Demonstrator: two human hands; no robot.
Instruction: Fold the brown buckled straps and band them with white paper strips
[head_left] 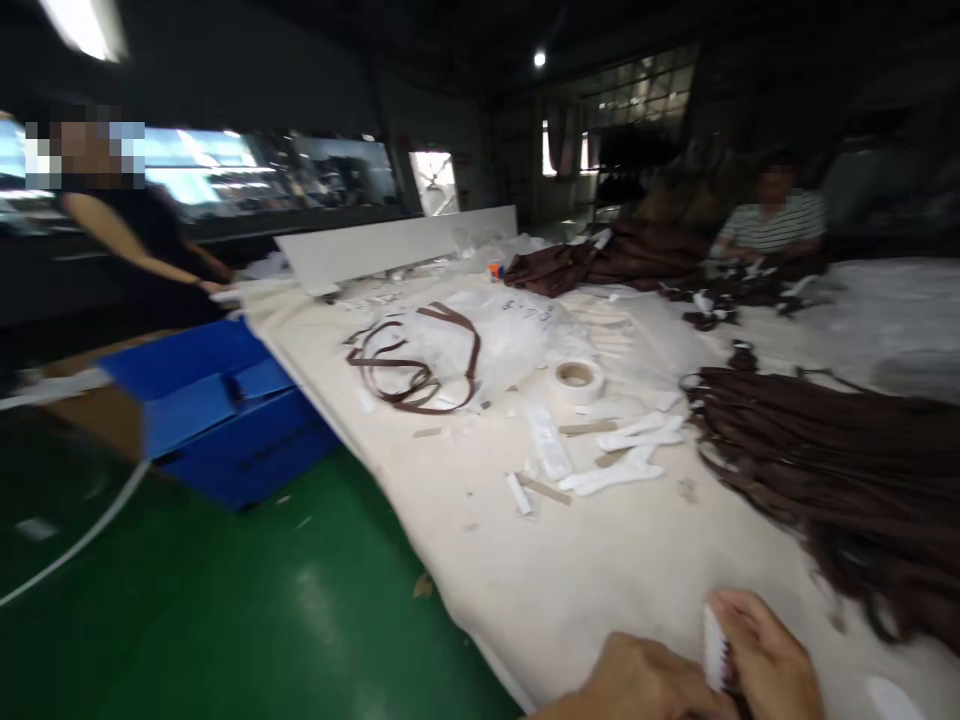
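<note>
My right hand (772, 660) is at the bottom right of the head view, its fingers closed on a small white piece (715, 648) with dark marks along one edge. Right beside it, my left hand (649, 685) is curled with its knuckles up, partly cut off by the lower frame edge. What its fingers hold is hidden. Both hands are over the near part of the cream table (480, 540). A pile of dark brown fabric (840, 440) lies beyond and to the right of my hands.
On the table are white cut pieces (619, 472), a tape roll (576, 380), brown straps (427, 405) and clear plastic (517, 330). A blue box (240, 440) stands on the floor at left. One person is at far left, another at the back right.
</note>
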